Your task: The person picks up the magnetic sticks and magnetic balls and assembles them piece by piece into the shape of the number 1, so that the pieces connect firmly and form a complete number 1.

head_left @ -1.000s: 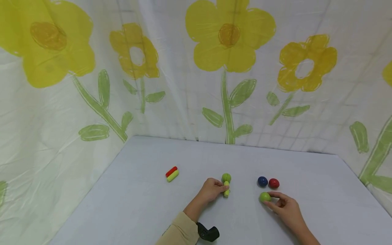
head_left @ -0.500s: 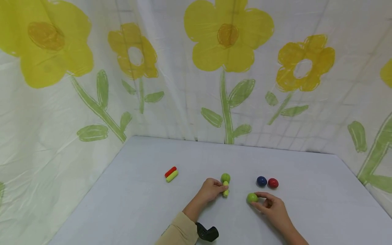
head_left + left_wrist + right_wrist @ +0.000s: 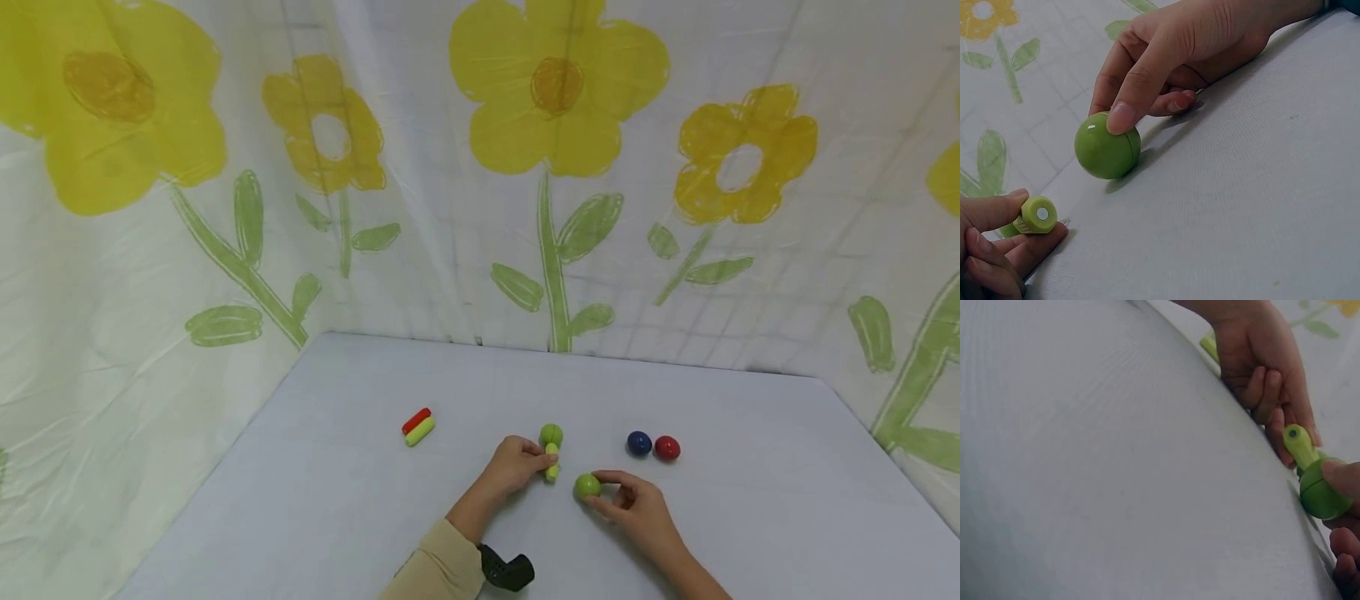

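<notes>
In the head view my left hand (image 3: 517, 462) pinches a short yellow-green stick (image 3: 552, 473) between thumb and fingers. At the stick's far end sits a green ball (image 3: 551, 434) with a seam; whether they are joined I cannot tell. To the right, my right hand (image 3: 633, 504) holds a second green ball (image 3: 587, 487) between thumb and fingers, a little apart from the stick. The left wrist view shows the stick's pale round end spot (image 3: 1042, 214) facing the held ball (image 3: 1102, 150). In the right wrist view the stick (image 3: 1300, 444) overlaps the held ball (image 3: 1321, 495).
A red stick (image 3: 416, 420) and a yellow-green stick (image 3: 420, 432) lie side by side on the left of the white table (image 3: 330, 500). Behind my right hand are a blue ball (image 3: 639, 443) and a red ball (image 3: 667, 447). A flowered curtain (image 3: 435, 250) hangs behind the table.
My right hand has slid left with the green ball, from in front of the blue ball to close beside the stick. The left hand keeps its place and its hold.
</notes>
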Tool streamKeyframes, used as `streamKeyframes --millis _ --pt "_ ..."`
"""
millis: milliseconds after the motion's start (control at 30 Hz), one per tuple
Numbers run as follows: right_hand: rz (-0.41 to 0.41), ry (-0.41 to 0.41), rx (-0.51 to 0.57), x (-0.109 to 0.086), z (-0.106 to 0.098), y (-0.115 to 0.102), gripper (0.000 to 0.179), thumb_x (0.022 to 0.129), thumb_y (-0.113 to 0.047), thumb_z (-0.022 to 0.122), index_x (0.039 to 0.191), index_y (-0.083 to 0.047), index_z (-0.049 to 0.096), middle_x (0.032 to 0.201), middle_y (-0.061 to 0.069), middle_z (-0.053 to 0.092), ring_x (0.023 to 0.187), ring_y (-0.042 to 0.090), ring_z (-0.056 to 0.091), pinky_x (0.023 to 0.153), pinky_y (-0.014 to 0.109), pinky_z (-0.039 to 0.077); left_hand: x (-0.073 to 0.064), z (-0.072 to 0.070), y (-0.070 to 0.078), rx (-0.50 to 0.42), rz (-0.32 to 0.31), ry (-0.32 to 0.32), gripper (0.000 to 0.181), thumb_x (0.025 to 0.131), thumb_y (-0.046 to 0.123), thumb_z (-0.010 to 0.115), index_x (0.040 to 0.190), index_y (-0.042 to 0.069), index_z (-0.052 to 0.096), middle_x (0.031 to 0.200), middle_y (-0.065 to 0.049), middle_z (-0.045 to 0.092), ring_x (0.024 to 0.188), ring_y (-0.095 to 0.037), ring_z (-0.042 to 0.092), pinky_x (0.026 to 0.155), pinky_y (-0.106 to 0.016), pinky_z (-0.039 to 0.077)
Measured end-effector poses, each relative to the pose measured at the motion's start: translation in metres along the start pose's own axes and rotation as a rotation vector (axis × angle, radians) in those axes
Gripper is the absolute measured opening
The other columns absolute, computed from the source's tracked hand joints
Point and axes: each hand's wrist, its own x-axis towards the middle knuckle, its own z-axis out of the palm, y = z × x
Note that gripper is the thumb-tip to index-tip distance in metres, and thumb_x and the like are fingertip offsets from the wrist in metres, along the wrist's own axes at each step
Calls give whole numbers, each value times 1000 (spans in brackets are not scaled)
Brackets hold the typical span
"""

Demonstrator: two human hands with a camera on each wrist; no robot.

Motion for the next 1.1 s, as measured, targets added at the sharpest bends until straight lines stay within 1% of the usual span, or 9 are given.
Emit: streamKeyframes --millis 200,367,433,600,733,800,1000,1100 --pt "-56 2 6 -1 7 -2 30 77 -6 81 104 -1 71 58 -3 47 51 5 40 46 20 34 0 0 2 4 2 3 24 87 15 73 91 -8 69 73 -1 62 62 -8 49 54 -21 39" --pt "-96 26 15 -2 12 -3 31 76 -5 82 104 -1 70 62 -3 49 51 4 41 46 21 36 -1 -1 3 8 0 2 25 87 15 73 92 -9 69 74 -2 63 63 -9 49 55 -21 39" --pt "-95 22 22 -2 14 -5 31 75 -5 82 104 -1 70 65 -3 51 52 4 42 46 21 36 -2 -1 3 7 1 0 25 87 15 73 92 -9 68 75 -3 64 63 -9 49 55 -21 39" --pt "-61 -21 27 -3 19 -11 31 77 -8 82 105 -3 71 74 -1 56 52 5 42 48 20 36 -1 -1 2 5 4 -4 26 88 15 73 92 -10 68 74 -3 64 62 -8 48 54 -21 38" --pt "-88 -45 35 -3 23 -15 32 77 -8 82 106 -1 70 81 2 61 52 4 41 47 20 36 0 0 0 8 19 -3 24 87 15 72 89 -9 68 69 1 59 59 -8 46 52 -20 36" --pt "-96 -47 36 -3 26 -16 32 76 -8 82 105 -1 70 85 4 64 52 4 41 46 21 36 0 0 0 8 24 -4 23 88 14 72 88 -8 68 67 2 57 58 -7 45 51 -20 36" --pt "-72 -36 41 -3 34 -19 30 75 -7 83 102 -5 71 92 5 67 52 5 42 47 20 36 -1 -1 1 7 18 -4 22 88 15 72 88 -7 68 66 2 57 55 -7 45 50 -20 36" --pt "-91 -29 56 -4 36 -21 29 75 -5 83 101 -4 71 94 7 69 52 4 42 47 20 35 -1 -1 2 4 11 -5 23 88 16 72 90 -7 68 68 1 58 55 -7 45 50 -20 37"
